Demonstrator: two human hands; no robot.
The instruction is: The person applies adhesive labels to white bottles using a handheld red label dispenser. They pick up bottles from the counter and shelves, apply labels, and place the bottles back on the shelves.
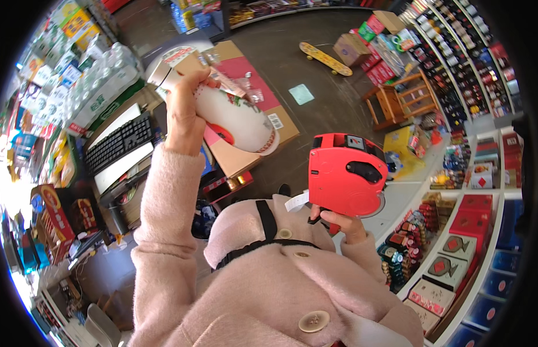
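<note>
My left hand [184,106] is wrapped around the neck end of a white bottle [243,117] with a red oval mark and coloured decoration. The bottle is tilted, its base towards the lower right, over a cardboard sheet or box [234,160] with a pinkish-red band. On the other side, my right hand [347,223] grips the handle of a red handheld price labeller [338,178]. A strip of white label paper [297,202] sticks out from its left side. The labeller is held up in front of my coat, apart from the bottle.
A black keyboard [119,143] lies on the counter at left, beside wrapped packs of bottles [104,82]. On the floor are a skateboard [325,58], a wooden stool [399,102] and a pale sheet [301,94]. Shelves [462,204] of boxed goods curve along the right.
</note>
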